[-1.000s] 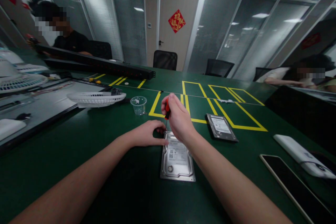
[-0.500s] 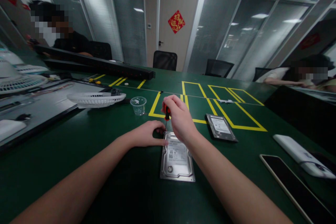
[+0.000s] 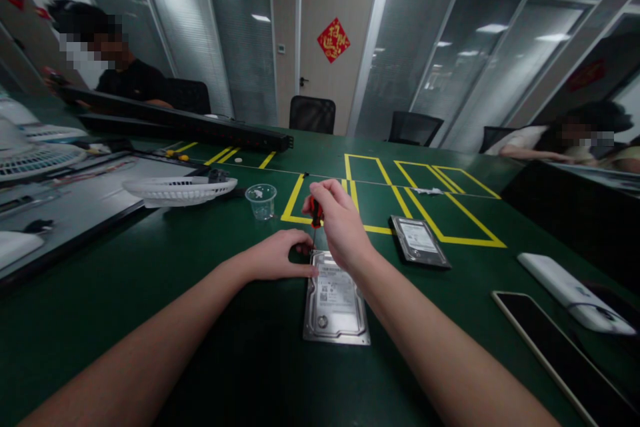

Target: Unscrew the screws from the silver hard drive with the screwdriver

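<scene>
Person on left: dark top, seated behind a long black bar that lies aslant on the green table.
Grey panel: I have it flat on the table, white slatted parts near its far left end.
White slatted cover: overlaps the panel's right side in my view.
Clear cup: upright, just beyond the left hand; something pale inside, too small for me to name.
Left hand: thumb and fingers parted in a curve, thumb on the left edge of the hard drive, fingertips by its far left corner; I cannot tell whether they pinch anything.
Screwdriver: red and black handle up, thin shaft pointing down, close to upright, at that same corner.
Hard drive: flat on the table between my forearms, label up.
Right hand: fingers wrapped round the screwdriver's handle, above the drive's far end.
Second drive: label up, well apart from the first, beside the yellow tape.
Phone: dark screen facing up.
White block: just beyond the phone, dark cord across it.
Person on right: pale sleeve, leaning on the table beyond a black case.
</scene>
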### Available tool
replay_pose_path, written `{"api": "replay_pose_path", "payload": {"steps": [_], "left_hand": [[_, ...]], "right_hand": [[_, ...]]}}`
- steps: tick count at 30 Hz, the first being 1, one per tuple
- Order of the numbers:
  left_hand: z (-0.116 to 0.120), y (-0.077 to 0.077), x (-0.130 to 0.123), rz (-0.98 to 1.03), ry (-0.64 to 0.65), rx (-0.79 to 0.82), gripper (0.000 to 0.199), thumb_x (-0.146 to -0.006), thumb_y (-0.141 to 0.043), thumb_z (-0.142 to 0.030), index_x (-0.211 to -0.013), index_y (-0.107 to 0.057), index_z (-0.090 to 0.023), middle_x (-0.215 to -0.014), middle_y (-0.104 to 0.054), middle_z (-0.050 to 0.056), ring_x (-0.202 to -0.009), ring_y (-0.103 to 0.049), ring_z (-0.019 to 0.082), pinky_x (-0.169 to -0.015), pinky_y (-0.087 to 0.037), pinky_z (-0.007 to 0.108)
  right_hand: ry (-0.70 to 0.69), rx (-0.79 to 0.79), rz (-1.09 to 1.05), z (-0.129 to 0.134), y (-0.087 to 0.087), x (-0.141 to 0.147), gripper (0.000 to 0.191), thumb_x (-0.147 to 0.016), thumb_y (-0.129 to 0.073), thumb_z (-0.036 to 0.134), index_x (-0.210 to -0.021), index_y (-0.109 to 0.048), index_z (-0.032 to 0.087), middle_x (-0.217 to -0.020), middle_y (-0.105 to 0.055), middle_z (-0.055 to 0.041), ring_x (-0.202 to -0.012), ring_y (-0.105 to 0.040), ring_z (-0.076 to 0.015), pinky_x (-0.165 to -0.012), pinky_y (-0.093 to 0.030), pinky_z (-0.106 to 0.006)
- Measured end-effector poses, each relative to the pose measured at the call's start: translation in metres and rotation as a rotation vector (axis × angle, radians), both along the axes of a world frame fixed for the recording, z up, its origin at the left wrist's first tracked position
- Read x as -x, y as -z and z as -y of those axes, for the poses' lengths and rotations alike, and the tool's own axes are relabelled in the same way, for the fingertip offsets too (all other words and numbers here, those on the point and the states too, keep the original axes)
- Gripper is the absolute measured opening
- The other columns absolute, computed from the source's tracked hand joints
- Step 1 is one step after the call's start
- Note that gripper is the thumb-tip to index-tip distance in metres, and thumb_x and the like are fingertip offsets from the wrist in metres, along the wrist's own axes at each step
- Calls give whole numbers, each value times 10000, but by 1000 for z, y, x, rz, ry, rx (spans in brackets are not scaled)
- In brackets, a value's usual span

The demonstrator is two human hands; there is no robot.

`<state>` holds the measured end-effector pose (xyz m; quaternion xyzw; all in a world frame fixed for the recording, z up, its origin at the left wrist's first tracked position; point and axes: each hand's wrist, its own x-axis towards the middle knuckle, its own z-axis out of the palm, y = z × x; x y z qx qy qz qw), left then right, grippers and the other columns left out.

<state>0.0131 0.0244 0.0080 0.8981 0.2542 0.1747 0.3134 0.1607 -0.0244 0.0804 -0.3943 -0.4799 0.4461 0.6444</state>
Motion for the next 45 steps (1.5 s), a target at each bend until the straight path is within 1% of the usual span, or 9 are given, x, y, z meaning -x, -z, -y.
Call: {"api": "replay_pose_path", "payload": {"steps": [5,10,17,20,24,31,37,41,45], "left_hand": [[0,0,0,5,-1,14,486,-761,-805,-495,-1103,-683,-171,-1028,-698,68,-905,-637,235,-774,-498,328],[0,0,0,-1,-5,6,482,-765,-802,-497,-1097,-683,-168,-1023,-696,68,-897,-636,231,-770,-498,325],[0,1,1,-3,7,2,467,-768,-797,-495,-1084,-684,-169,-1022,-696,68,-909,-634,231,-778,-494,324],[0,0,1,-5,5,3,471,-768,-794,-502,-1084,-685,-171,-1021,-696,67,-911,-634,233,-776,-493,324],[0,-1,0,-2,5,9,475,-769,-795,-497,-1097,-684,-173,-1030,-698,67,-912,-636,232,-776,-496,322],[0,0,0,-2,-4,-1,487,-766,-802,-491,-1115,-685,-171,-1034,-697,66,-903,-637,232,-770,-497,326],[1,-1,0,8,7,2,459,-767,-803,-476,-1093,-689,-173,-1011,-695,59,-895,-636,228,-769,-499,324],[1,-1,0,10,7,-3,439,-767,-805,-473,-1065,-690,-171,-992,-692,54,-878,-633,222,-760,-498,320],[0,1,0,12,8,-7,450,-766,-804,-485,-1069,-688,-172,-996,-695,59,-886,-637,228,-763,-494,323]], "right_hand": [[-18,10,30,0,0,-1,239,-857,-626,415,-741,-534,229,-669,-581,28,-651,-519,-138,-599,-373,-293],[-27,-13,57,-5,1,-4,235,-859,-584,372,-687,-589,212,-708,-577,14,-698,-547,-141,-674,-412,-307],[8,-5,100,-3,0,-5,204,-842,-556,345,-708,-635,213,-689,-569,14,-681,-536,-143,-619,-383,-294],[27,14,39,-2,0,-3,174,-842,-591,371,-754,-602,222,-666,-562,30,-657,-534,-140,-615,-387,-291],[22,15,30,-1,-1,-1,228,-843,-622,409,-735,-548,222,-668,-570,34,-642,-520,-133,-625,-398,-291],[4,-21,115,-4,-1,-4,230,-843,-566,365,-672,-593,213,-690,-565,12,-688,-527,-142,-626,-393,-290],[3,-5,139,-2,-2,-6,215,-830,-526,334,-679,-622,214,-689,-555,3,-675,-509,-147,-551,-364,-276],[23,13,83,-1,-1,-4,151,-828,-555,341,-748,-604,224,-656,-560,19,-653,-506,-146,-550,-371,-276],[31,12,101,-2,0,-4,201,-833,-570,359,-689,-568,218,-668,-580,12,-657,-509,-146,-567,-389,-284]]}}
